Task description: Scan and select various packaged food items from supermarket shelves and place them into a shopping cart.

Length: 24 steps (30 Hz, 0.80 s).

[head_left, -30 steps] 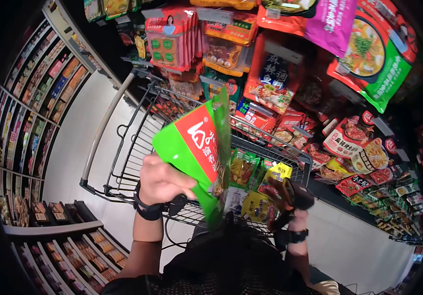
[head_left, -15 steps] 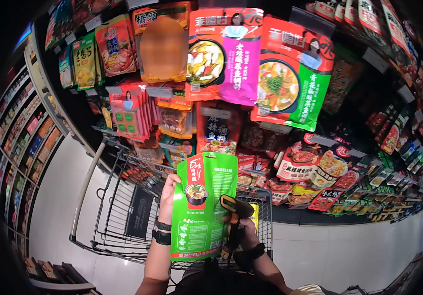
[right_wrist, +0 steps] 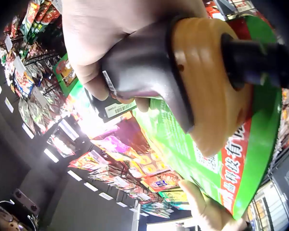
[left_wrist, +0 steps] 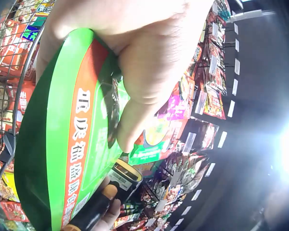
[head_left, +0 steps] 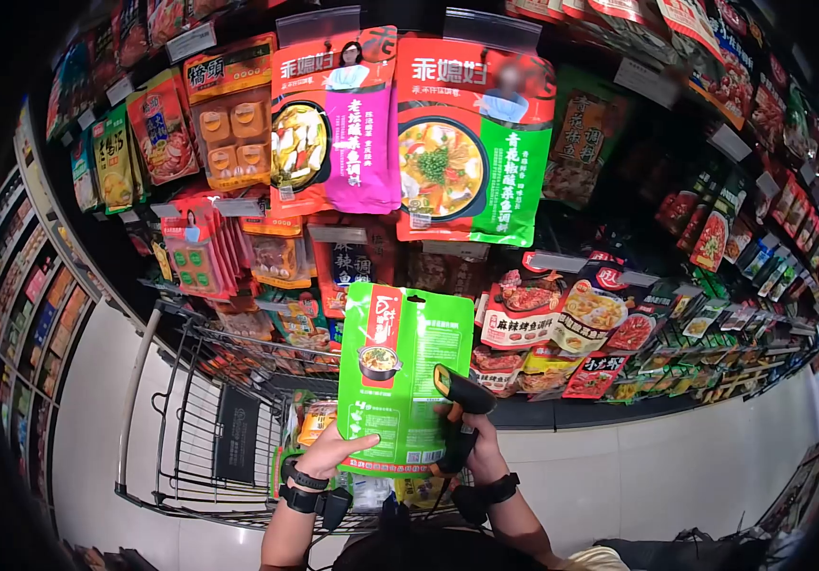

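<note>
My left hand (head_left: 331, 453) grips a green seasoning pouch (head_left: 402, 385) by its lower left corner, the thumb lying across its printed panel. The pouch stands upright above the shopping cart, its red label and dish picture toward me. My right hand (head_left: 485, 445) is wrapped round the handle of a black and orange barcode scanner (head_left: 467, 391). The scanner overlaps the pouch's lower right part in the head view. In the right wrist view the scanner's orange-banded handle base (right_wrist: 209, 82) lies before the pouch's bottom edge, close to a printed square code (right_wrist: 207, 161).
Below the pouch is a wire shopping cart (head_left: 176, 419) with several packets in it. Ahead, a shelf rack holds hanging seasoning packets, including a red and purple pouch (head_left: 333, 143) and a red and green pouch (head_left: 471, 143). More shelves (head_left: 33, 314) line the left side.
The pouch has turned from edge-on to face me. My left hand has slid down from its upper side to the lower corner. The scanner has come up beside the pouch, and the view has shifted right.
</note>
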Each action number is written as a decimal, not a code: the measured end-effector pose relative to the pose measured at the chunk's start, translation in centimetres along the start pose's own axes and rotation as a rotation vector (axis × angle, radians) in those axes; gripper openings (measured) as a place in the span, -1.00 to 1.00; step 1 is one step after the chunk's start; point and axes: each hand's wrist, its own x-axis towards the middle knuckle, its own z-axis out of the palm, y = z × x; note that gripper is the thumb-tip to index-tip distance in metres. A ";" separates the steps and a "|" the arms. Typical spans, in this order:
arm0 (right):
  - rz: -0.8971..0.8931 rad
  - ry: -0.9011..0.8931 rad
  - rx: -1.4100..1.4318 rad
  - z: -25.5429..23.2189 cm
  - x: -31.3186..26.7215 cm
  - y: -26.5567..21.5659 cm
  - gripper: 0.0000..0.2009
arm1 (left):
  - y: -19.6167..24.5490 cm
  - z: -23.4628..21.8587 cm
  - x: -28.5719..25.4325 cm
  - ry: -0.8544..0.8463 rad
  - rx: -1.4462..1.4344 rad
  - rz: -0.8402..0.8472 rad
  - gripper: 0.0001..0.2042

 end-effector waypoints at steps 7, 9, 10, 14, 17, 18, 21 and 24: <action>0.008 -0.031 -0.061 -0.6 -0.5 -1.6 -0.71 | -0.9 2.7 -0.7 0.135 0.126 0.125 -0.66; 0.014 -0.050 -0.096 -0.6 -0.5 -2.3 -0.71 | -1.5 2.6 -0.7 0.157 0.112 0.140 -0.66; 0.021 -0.069 -0.130 -0.8 -0.5 -2.7 -0.71 | -1.8 2.8 -1.0 0.178 0.098 0.154 -0.66; 0.059 -0.187 -0.133 -2.7 -0.3 -2.7 -0.64 | -2.1 3.9 -2.5 0.278 0.078 0.192 -0.67; 0.059 -0.173 -0.108 -2.1 -0.5 -2.4 -0.51 | -1.5 3.1 -4.6 0.393 -0.054 0.283 -0.68; 0.054 -0.168 -0.074 -0.9 -1.0 -2.3 -0.42 | -0.9 3.4 -5.4 0.450 -0.076 0.330 -0.67; 0.027 -0.135 -0.103 -1.5 -1.2 -3.5 -0.40 | 0.6 2.0 -4.7 0.451 0.001 0.367 -0.59; 0.054 -0.258 -0.184 -0.3 -2.4 -3.3 -0.49 | 1.1 1.7 -5.6 0.481 0.009 0.430 -0.66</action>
